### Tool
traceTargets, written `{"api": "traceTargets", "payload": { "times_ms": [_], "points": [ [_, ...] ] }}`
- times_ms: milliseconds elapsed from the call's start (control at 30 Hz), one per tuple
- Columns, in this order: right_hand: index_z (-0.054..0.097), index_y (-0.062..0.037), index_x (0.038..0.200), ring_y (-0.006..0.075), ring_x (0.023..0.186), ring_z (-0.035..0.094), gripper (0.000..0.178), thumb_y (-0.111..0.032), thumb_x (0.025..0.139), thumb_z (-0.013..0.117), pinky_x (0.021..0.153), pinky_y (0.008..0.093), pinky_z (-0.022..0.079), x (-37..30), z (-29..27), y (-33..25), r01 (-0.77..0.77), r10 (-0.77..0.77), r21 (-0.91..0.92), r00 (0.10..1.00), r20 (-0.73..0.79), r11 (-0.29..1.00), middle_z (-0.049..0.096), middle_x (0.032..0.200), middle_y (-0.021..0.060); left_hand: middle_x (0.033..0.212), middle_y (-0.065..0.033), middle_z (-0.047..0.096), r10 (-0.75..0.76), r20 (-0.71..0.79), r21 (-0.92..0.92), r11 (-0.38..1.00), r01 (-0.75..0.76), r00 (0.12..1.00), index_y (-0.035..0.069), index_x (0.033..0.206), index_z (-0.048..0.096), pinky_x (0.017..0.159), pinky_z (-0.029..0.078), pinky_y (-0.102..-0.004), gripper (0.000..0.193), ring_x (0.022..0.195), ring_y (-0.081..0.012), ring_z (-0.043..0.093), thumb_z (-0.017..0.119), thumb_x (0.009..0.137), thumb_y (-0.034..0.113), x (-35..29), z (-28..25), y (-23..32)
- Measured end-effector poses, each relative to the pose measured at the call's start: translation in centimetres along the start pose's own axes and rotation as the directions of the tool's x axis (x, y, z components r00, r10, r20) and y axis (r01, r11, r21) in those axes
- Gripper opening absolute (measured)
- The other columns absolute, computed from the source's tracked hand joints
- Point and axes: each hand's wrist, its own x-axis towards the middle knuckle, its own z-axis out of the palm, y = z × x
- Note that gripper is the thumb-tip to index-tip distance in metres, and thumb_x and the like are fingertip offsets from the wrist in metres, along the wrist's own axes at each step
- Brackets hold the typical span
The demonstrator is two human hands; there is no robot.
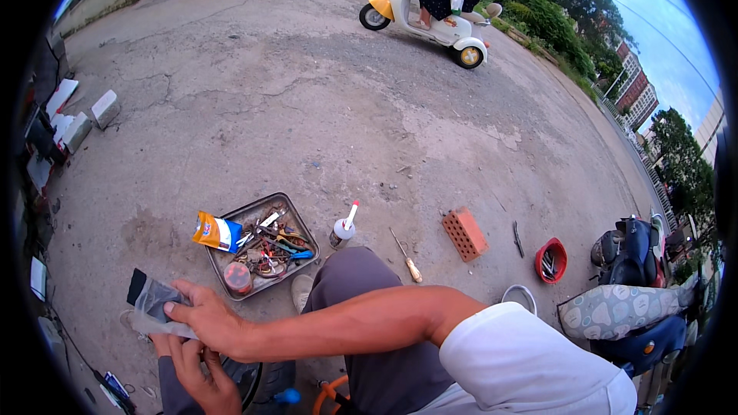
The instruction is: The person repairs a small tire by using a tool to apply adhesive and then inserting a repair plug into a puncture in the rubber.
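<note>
My right hand (206, 317) reaches across to the lower left and pinches a clear plastic bag (157, 298) between thumb and fingers. Inside the bag shows a dark, flat piece, and a black strip (137, 286) stands out at its upper left end. Just below, my left hand (201, 380) is closed with curled fingers at the bag's lower edge; part of its grip is hidden. Beyond the hands lies a metal tray (314, 232) full of pliers and small tools, with an orange, white and blue packet (217, 232) and a red-topped tub (237, 277) in it.
A red-tipped bottle (343, 230), wooden-handled screwdriver (413, 269), perforated brick (465, 234) and red bowl (551, 260) stand or lie ahead of my knee. A tyre (275, 378) is below my arm. Parked scooters (634, 261) are at right; a person rides a white three-wheeled scooter (438, 19) beyond.
</note>
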Motion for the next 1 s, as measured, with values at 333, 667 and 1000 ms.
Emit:
{"api": "traceTargets", "payload": {
  "times_ms": [333,667,1000],
  "points": [
    [0.058,0.0025,0.125,0.0105,0.1,0.057,0.026,-0.011,0.103,0.059,0.089,0.0293,0.049,0.2,-1.1,1.2,0.264,-0.23,-0.16,0.951,0.207,0.951,0.066,0.105,0.0042,0.115,-0.0173,0.061,-0.055,-0.506,-0.221,0.973,-0.068,0.861,-0.006,0.141,0.05,0.071,0.053,-0.0328,0.046,0.081,-0.0217,0.058,0.063,0.104,0.018,0.7,-2.3,-1.2],
    [0.058,0.0011,0.122,0.014,0.093,0.058,0.024,-0.009,0.1,0.061,0.084,0.0332,0.049,-1.7,-0.1,0.0,0.382,-0.283,-0.313,0.905,0.317,0.87,0.064,0.095,0.0096,0.134,-0.0071,0.06,-0.132,-0.532,-0.087,0.991,0.101,0.837,0.002,0.144,0.055,0.067,0.036,-0.0244,0.04,0.084,-0.0088,0.048,0.053,0.11,0.024,-0.5,-4.6,-5.3],
    [0.059,0.0017,0.121,0.0099,0.096,0.056,0.025,-0.014,0.102,0.064,0.086,0.0293,0.048,-1.7,-1.8,0.2,0.28,-0.196,-0.263,0.932,0.305,0.923,0.065,0.098,0.0035,0.113,-0.0008,0.066,-0.308,-0.483,-0.344,0.927,0.146,0.82,0.003,0.137,0.06,0.06,0.032,-0.019,0.034,0.077,-0.0031,0.049,0.062,0.106,0.016,-0.4,-3.0,-4.5]
  ]
}}
